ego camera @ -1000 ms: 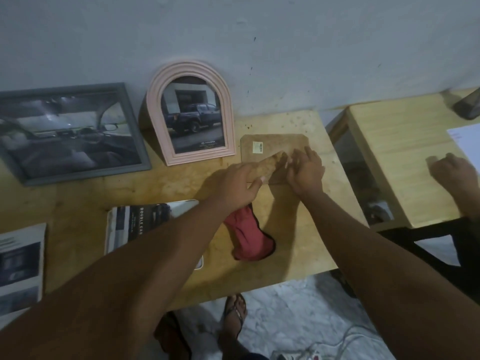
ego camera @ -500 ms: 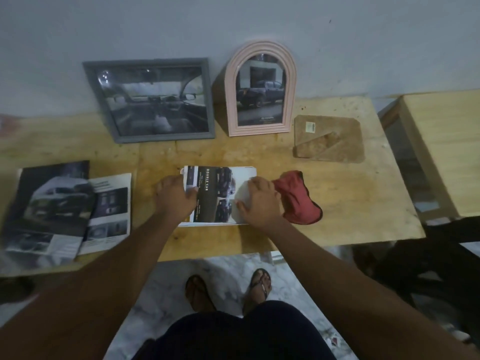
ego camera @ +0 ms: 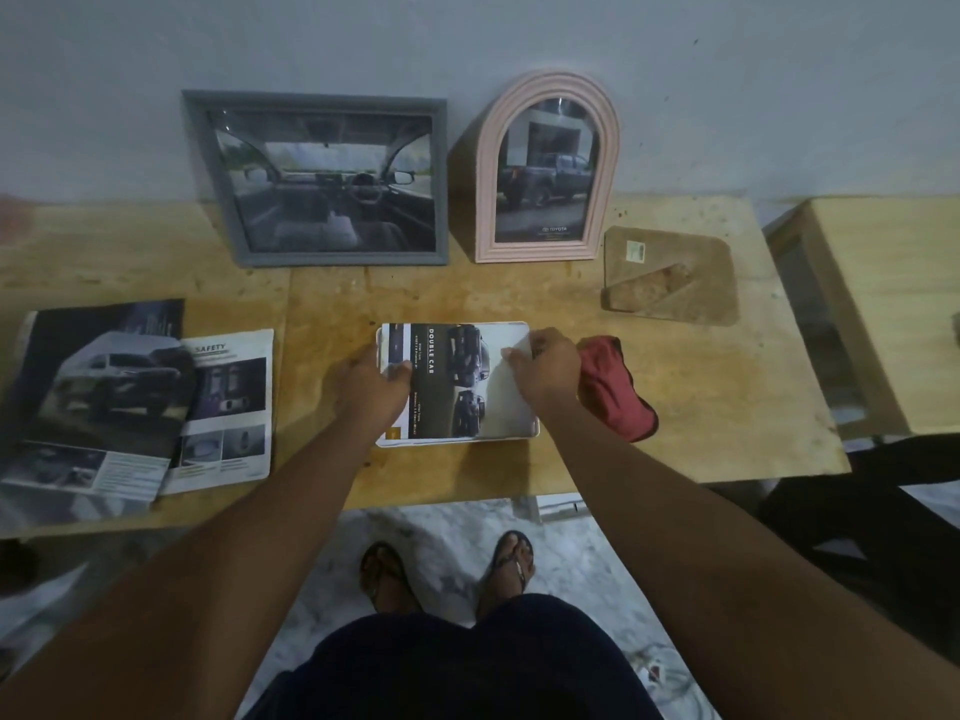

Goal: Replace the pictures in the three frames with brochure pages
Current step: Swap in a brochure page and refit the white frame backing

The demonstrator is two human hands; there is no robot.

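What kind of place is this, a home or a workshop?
Probably a simple room at home: a rough plywood table against a bare wall, a marbled floor, and sandals on the person's feet.

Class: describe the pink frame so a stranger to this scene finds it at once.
Start at the wooden table's back edge, against the grey wall. Two frames lean there: the pink arched frame stands right of the grey rectangular frame. Only it has a rounded top.
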